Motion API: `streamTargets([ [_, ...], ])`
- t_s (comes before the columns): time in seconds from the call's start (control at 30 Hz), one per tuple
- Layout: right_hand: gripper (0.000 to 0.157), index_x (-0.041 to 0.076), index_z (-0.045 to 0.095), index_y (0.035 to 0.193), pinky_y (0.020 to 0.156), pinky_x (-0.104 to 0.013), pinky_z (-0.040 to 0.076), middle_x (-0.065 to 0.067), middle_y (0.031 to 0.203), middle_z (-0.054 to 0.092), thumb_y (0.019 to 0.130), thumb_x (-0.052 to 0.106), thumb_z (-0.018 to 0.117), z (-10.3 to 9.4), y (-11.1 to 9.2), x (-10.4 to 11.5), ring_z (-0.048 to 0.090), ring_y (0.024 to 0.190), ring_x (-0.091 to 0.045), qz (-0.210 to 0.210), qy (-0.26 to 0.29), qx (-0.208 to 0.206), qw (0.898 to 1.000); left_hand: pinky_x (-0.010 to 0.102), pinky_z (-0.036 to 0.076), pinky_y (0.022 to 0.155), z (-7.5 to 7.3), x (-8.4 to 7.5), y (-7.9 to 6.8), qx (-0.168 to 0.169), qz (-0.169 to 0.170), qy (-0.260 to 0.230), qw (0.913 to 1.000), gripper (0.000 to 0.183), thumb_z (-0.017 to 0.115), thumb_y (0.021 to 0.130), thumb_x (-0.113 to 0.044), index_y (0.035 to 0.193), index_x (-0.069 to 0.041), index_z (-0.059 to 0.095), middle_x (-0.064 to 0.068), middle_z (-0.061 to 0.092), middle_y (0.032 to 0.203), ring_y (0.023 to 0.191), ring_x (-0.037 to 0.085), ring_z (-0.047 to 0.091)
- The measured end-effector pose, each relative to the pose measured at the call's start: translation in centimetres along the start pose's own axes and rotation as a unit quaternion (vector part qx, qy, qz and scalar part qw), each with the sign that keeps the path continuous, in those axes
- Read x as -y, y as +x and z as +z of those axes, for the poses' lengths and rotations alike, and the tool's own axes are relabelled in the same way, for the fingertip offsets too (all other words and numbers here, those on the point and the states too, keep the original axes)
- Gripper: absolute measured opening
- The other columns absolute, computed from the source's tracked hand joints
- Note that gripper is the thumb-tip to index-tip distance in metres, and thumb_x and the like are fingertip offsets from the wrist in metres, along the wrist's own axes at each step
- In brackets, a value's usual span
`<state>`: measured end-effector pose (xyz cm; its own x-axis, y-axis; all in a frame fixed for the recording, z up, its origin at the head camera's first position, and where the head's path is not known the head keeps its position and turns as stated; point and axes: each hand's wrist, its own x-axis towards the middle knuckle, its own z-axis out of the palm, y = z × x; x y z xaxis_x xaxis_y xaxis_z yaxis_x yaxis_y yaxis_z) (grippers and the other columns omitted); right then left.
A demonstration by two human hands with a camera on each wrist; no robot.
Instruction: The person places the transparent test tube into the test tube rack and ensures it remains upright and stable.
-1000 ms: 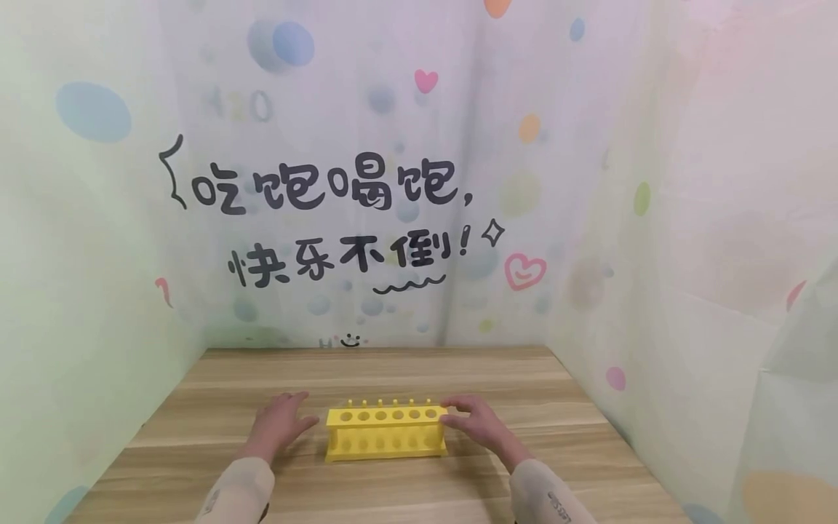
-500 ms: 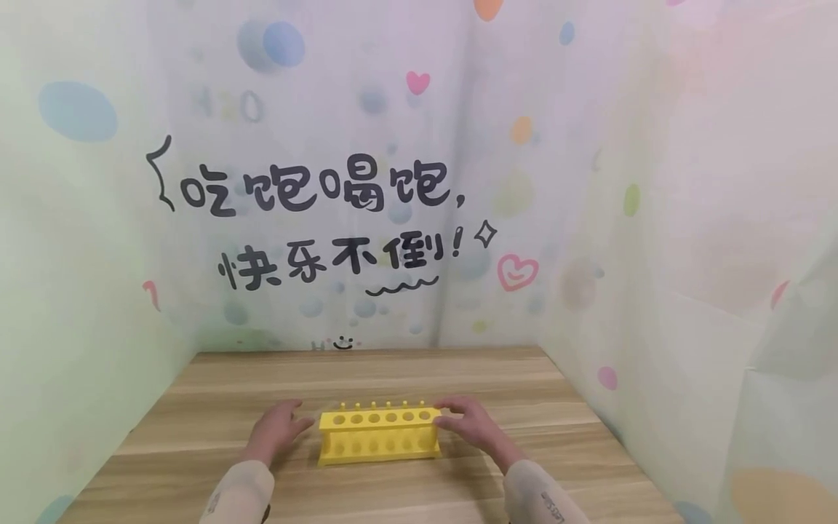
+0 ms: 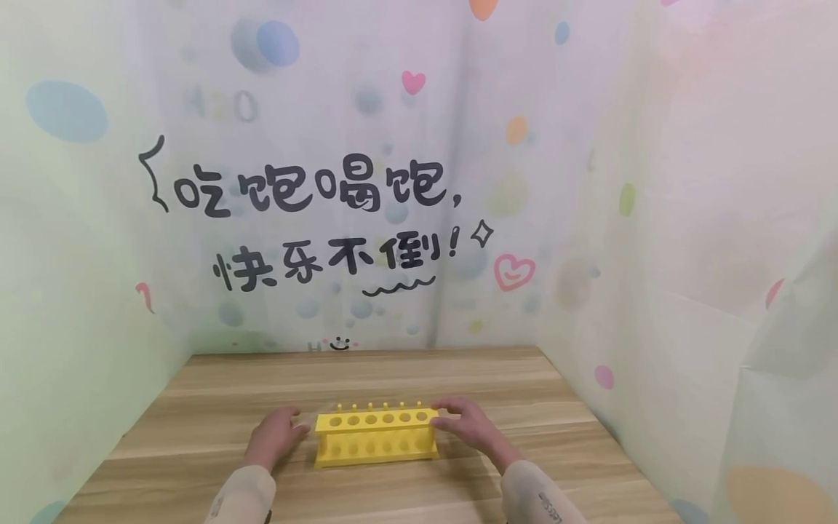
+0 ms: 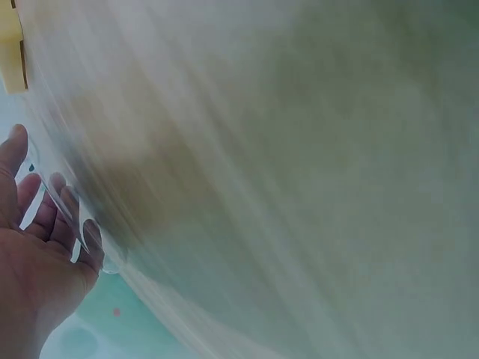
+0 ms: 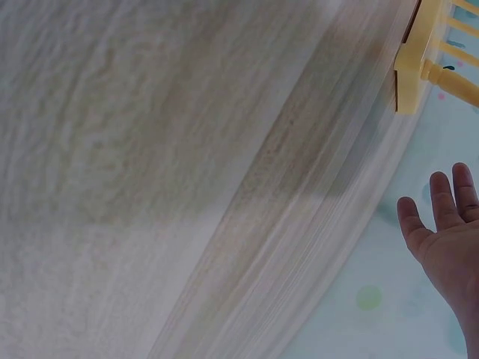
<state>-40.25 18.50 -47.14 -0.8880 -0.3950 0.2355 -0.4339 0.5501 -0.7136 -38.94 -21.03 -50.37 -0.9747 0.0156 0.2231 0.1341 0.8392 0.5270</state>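
Observation:
A yellow test tube rack (image 3: 376,440) stands upright on the wooden table, with a row of round holes on top and short pegs along its back. My left hand (image 3: 273,437) is apart from its left end, fingers and thumb spread. In the left wrist view, a clear, shiny edge crosses the fingertips (image 4: 69,202); what it is, I cannot tell. My right hand (image 3: 468,423) is at the rack's right end, thumb and forefinger close to the top plate; whether they touch it is unclear. Straight fingers (image 5: 443,202) show in the right wrist view.
The wooden tabletop (image 3: 524,407) runs back to a printed wall sheet (image 3: 366,124) with black lettering, dots and hearts. Pale sheets also close off the left side and the right side (image 3: 694,218).
The whole head view has shifted slightly, so rack and wall appear farther left. My left fingers and thumb look a little closer together. The right hand keeps its place by the rack.

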Motion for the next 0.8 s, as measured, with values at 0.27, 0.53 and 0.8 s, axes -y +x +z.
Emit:
streamTargets([
  [0.27,0.042,0.011,0.065,0.119,0.1,-0.059,0.041,-0.01,0.126,0.063,0.088,0.039,0.065,-0.05,-0.14,0.13,0.052,0.121,-0.04,0.001,0.004,-0.002,1.0,0.062,0.042,0.094,0.16,-0.34,0.13,0.007,-0.011,0.004,0.9999,0.042,0.064,0.087,-0.023,0.12,0.004,0.058,0.026,0.06,0.121,0.112,0.047,0.054],
  [0.53,0.044,0.008,0.064,0.12,0.099,-0.062,0.04,-0.012,0.126,0.062,0.088,0.038,0.065,-0.06,-0.28,0.24,0.052,0.121,-0.042,-0.003,0.002,0.002,1.0,0.061,0.044,0.09,0.35,-0.62,0.31,0.015,-0.019,0.02,0.9995,0.04,0.066,0.085,-0.021,0.117,0.002,0.061,0.025,0.062,0.117,0.106,0.044,0.058],
  [0.8,0.043,0.008,0.064,0.119,0.1,-0.061,0.04,-0.011,0.125,0.063,0.089,0.037,0.065,-0.05,-0.08,0.17,0.053,0.121,-0.04,-0.005,0.002,0.0,1.0,0.06,0.046,0.087,0.5,-0.88,0.45,0.024,-0.024,0.028,0.999,0.03,0.065,0.085,-0.018,0.109,0.0,0.065,0.021,0.066,0.111,0.102,0.042,0.06],
])
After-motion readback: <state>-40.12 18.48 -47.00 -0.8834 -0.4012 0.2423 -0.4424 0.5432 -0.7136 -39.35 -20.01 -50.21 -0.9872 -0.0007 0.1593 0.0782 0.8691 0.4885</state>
